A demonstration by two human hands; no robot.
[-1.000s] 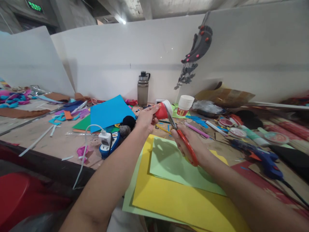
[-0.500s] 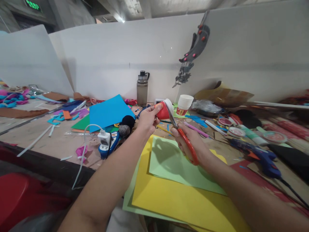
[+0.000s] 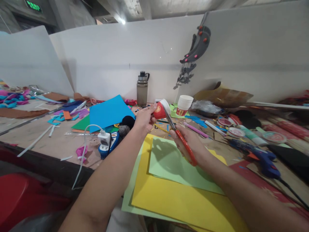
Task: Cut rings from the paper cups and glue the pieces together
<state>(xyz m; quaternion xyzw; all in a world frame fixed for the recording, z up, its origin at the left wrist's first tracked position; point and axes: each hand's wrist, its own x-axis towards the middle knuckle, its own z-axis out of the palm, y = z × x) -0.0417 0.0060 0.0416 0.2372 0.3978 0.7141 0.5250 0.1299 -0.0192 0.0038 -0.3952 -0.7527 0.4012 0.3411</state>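
Observation:
My left hand (image 3: pixel 144 118) grips a small red paper cup (image 3: pixel 160 110) with a white rim, held on its side above the table. My right hand (image 3: pixel 190 143) is closed round red-handled scissors (image 3: pixel 184 145), whose blades reach up to the cup's rim. Both hands hover over a light green sheet (image 3: pixel 169 164) that lies on a larger yellow sheet (image 3: pixel 173 199).
A stack of paper cups (image 3: pixel 184 104) and a grey water bottle (image 3: pixel 142 89) stand by the white partition. A blue sheet (image 3: pixel 108 112), a charger with white cable (image 3: pixel 105 138), a blue glue gun (image 3: pixel 262 159), tape rolls and paper scraps litter the wooden table (image 3: pixel 48 141).
The cup has turned slightly in my left hand and the scissors have shifted a little along its rim. The view has barely moved.

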